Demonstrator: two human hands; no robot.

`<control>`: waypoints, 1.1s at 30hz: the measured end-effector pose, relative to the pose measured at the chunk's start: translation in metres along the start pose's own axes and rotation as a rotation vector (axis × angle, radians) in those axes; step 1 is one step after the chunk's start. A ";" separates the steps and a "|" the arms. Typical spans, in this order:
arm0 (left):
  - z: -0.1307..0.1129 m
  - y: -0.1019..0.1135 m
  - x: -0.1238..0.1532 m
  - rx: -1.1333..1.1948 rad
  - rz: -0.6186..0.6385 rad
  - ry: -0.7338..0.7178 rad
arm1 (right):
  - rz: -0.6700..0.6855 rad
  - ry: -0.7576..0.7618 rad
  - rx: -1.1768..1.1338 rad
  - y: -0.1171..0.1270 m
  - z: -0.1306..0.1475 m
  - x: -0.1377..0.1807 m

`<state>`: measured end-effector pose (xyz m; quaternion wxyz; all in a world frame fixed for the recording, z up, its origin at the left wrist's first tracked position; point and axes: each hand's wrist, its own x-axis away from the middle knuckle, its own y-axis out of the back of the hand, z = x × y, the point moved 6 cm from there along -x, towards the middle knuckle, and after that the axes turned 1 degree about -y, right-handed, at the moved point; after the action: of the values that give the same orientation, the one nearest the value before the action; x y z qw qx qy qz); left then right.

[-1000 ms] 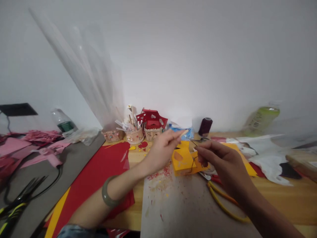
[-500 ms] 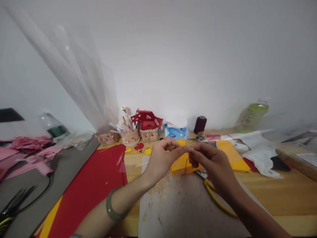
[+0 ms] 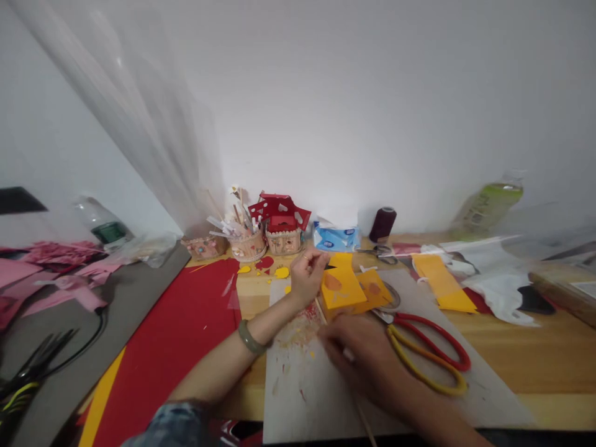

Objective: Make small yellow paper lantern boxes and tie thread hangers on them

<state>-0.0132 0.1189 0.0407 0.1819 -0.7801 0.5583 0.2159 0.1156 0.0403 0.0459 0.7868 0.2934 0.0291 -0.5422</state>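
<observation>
My left hand (image 3: 307, 273) is raised at the left side of a yellow paper box (image 3: 342, 304), its fingers pinched together; what lies between them, if anything, is too small to see. Nearer to me, my right hand (image 3: 361, 357) is closed and somewhat blurred around a thin wooden stick (image 3: 367, 428). One end of that stick pokes out toward the box and the other toward the front edge. The box has its lid flap folded out to the right, with orange-red round marks. Large scissors (image 3: 435, 363) with red and yellow handles lie right of my right hand.
A grey board (image 3: 298, 403) lies under the work. To the left are red sheet (image 3: 181, 335), a pink glue gun (image 3: 77, 292) and black pliers-like tools (image 3: 35, 366). Behind stand decorated pots (image 3: 246, 247), a tissue pack (image 3: 336, 237), a dark thread spool (image 3: 382, 225) and a green bottle (image 3: 488, 208).
My hands, together over the box before, have parted. The right came down toward me and now grips the stick; the left moved slightly up. The box and scissors handles are more exposed.
</observation>
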 end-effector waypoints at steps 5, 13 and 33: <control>-0.022 0.001 -0.004 0.053 0.135 0.026 | 0.249 0.011 0.144 -0.004 -0.016 0.020; -0.071 -0.036 0.082 -0.138 1.343 -0.152 | -0.312 -0.406 -0.037 0.096 -0.037 0.027; -0.063 -0.023 0.055 -0.050 0.474 0.310 | -0.279 -0.148 0.142 0.066 0.017 0.022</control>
<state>0.0329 0.0495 0.0651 0.0193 -0.6557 0.7409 0.1443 0.1772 0.0288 0.0805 0.6812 0.3006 -0.0267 -0.6670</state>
